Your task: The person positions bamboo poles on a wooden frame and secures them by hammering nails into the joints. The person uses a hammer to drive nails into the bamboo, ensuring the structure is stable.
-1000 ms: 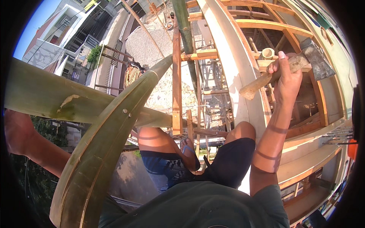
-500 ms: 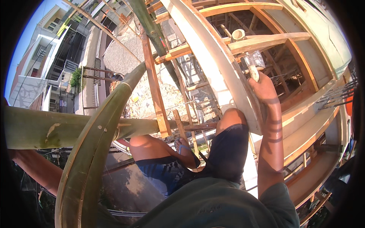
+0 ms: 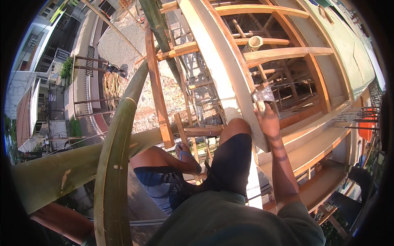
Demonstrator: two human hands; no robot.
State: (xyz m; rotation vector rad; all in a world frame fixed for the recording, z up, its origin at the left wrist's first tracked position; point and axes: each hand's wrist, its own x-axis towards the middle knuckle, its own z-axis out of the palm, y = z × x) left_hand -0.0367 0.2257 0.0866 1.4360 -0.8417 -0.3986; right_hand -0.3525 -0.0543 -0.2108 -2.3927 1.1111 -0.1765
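Observation:
My right hand (image 3: 269,121) is closed round the short pale handle of a hatchet (image 3: 264,95). Its broad metal head is beside the inner edge of a long wooden board (image 3: 243,88), close to it; whether they touch I cannot tell. A thick green bamboo pole (image 3: 117,164) curves past my left side and crosses a second bamboo pole (image 3: 61,174). My left forearm (image 3: 65,221) reaches out below that second pole, and my left hand is hidden.
An orange wooden batten (image 3: 159,90) slants in front of my knees. Timber beams (image 3: 291,55) form an open frame on the right, where a cut bamboo end (image 3: 255,42) sticks up. Rebar ends (image 3: 355,118) jut out at far right. Far below lies rubble-strewn ground (image 3: 143,98).
My right hand has brought the hatchet lower and nearer the board's edge. The whole view has turned slightly, shifting the bamboo poles and the street.

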